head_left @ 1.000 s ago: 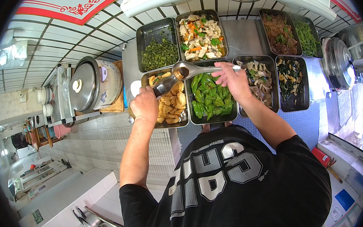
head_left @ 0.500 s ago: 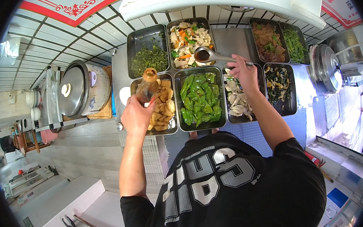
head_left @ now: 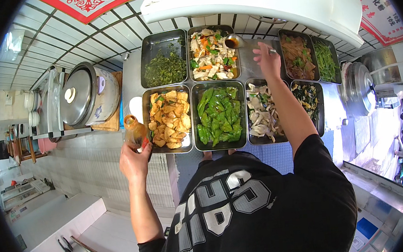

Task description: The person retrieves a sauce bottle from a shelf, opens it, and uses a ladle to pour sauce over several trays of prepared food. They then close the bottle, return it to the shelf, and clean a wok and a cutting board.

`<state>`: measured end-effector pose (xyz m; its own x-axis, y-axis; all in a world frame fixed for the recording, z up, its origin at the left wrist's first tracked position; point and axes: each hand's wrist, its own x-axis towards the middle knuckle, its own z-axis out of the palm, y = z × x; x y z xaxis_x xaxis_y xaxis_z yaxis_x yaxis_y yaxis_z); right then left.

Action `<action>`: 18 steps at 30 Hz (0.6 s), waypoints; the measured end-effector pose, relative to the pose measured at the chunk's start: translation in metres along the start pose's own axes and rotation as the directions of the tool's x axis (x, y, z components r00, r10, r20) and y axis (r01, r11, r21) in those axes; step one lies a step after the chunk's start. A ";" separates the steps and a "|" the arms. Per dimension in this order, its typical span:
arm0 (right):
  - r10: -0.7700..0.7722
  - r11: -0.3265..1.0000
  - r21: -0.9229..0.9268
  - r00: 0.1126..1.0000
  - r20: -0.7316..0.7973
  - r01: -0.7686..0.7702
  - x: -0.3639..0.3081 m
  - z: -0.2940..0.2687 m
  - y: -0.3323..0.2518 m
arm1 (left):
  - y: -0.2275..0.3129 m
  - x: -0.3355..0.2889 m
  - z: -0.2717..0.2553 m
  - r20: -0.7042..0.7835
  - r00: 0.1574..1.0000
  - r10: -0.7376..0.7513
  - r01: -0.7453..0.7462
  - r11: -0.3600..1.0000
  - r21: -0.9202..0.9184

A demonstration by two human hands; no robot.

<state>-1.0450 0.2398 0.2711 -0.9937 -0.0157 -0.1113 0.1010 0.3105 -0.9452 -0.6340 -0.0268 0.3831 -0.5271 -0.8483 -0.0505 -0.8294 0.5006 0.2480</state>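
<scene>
Leftmost, a big rice cooker (head_left: pixel 83 95) with a steel lid, sitting on a wooden board (head_left: pixel 111 121) at the end of the bench (head_left: pixel 131 79). Just right of that, the left hand (head_left: pixel 134 160), raised at the near left corner of the trays, fingers (head_left: pixel 139 147) clamped round a small glass bottle (head_left: pixel 134 129) of amber liquid, bottle roughly upright and close beside the tofu tray. Next, two rows of steel trays side by side: back left a tray of dark chopped greens (head_left: pixel 164 58), in front of that a tray of fried tofu (head_left: pixel 168 118). Centre front, a tray of green peppers (head_left: pixel 218 115); behind that, a tray of mixed tofu and carrot (head_left: pixel 212 53). Right of the peppers, a tray of pale mushrooms (head_left: pixel 261 116), partly crossed by the right forearm. Above the back row, the right hand (head_left: pixel 268 57), fingers closed on the handle of a steel ladle (head_left: pixel 233 41); ladle bowl holding dark sauce and hanging over the right edge of the mixed tofu tray. Further right, a tray of brown sliced food (head_left: pixel 298 54), a tray of green beans (head_left: pixel 325 59) and, nearer, a tray of dark greens with egg (head_left: pixel 309 99). Beyond those, a second steel pot (head_left: pixel 359 87) with its lid on, at the right end of the bench. Lower middle, a black shirt (head_left: pixel 246 208) with grey print filling the near view.
</scene>
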 end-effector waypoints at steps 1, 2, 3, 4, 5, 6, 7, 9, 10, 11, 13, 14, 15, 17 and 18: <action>-0.018 1.000 -0.010 1.000 0.001 0.018 0.007 0.004 -0.004 | -0.004 -0.002 -0.001 0.000 1.000 -0.021 0.021 1.000 -0.014; -0.056 0.998 -0.027 0.998 0.004 0.056 0.013 0.009 -0.007 | -0.007 -0.005 -0.001 -0.001 0.999 -0.043 0.043 0.999 -0.029; -0.024 0.999 -0.027 0.999 0.023 0.024 0.018 0.014 -0.012 | -0.010 -0.007 -0.002 0.009 0.997 -0.072 0.072 0.997 -0.020; -0.009 0.999 -0.033 0.999 0.043 0.011 0.022 0.020 -0.017 | -0.012 -0.010 -0.003 0.019 0.995 -0.101 0.101 0.995 -0.009; 0.000 0.998 -0.056 0.999 0.041 0.002 0.024 0.026 -0.021 | -0.014 -0.013 -0.004 0.018 0.992 -0.122 0.121 0.993 0.013; -0.002 1.000 -0.026 0.997 0.071 0.004 0.026 0.033 -0.026 | -0.015 -0.015 -0.005 0.025 0.990 -0.137 0.138 0.990 -0.015; -0.010 1.000 -0.013 0.997 0.077 0.011 0.026 0.040 -0.029 | -0.017 -0.016 -0.006 0.021 0.989 -0.143 0.144 0.989 -0.031; -0.052 0.998 -0.026 0.994 0.092 0.055 0.026 0.055 -0.036 | -0.019 -0.019 -0.008 0.016 0.988 -0.152 0.153 0.987 -0.050; -0.041 0.999 0.029 0.992 0.116 0.038 0.026 0.062 -0.039 | -0.020 -0.020 -0.008 0.014 0.988 -0.155 0.156 0.986 -0.053; -0.045 0.998 0.058 0.992 0.122 0.038 0.026 0.069 -0.042 | -0.020 -0.020 -0.009 0.016 0.986 -0.168 0.169 0.985 -0.041; -0.003 0.998 0.064 0.990 0.144 -0.007 0.026 0.080 -0.046 | -0.021 -0.021 -0.009 0.017 0.986 -0.167 0.167 0.985 -0.039; 0.000 0.996 0.083 0.990 0.138 -0.012 0.026 0.083 -0.048 | -0.022 -0.022 -0.010 0.018 0.984 -0.175 0.175 0.984 -0.015; 0.004 0.995 0.102 0.991 0.133 -0.017 0.027 0.087 -0.049 | -0.023 -0.022 -0.010 0.012 0.986 -0.166 0.166 0.985 -0.034; 0.023 0.993 0.109 0.993 0.116 -0.036 0.027 0.089 -0.050 | -0.024 -0.023 -0.010 -0.001 0.987 -0.160 0.160 0.987 -0.031; 0.040 0.994 0.094 0.994 0.105 -0.050 0.027 0.089 -0.050 | -0.025 -0.023 -0.010 0.005 0.986 -0.166 0.166 0.985 -0.047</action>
<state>-1.0727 0.1390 0.2883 -0.9781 -0.1034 -0.1805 0.1544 0.2204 -0.9631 -0.5996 -0.0215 0.3880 -0.3831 -0.9187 -0.0959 -0.8957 0.3441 0.2817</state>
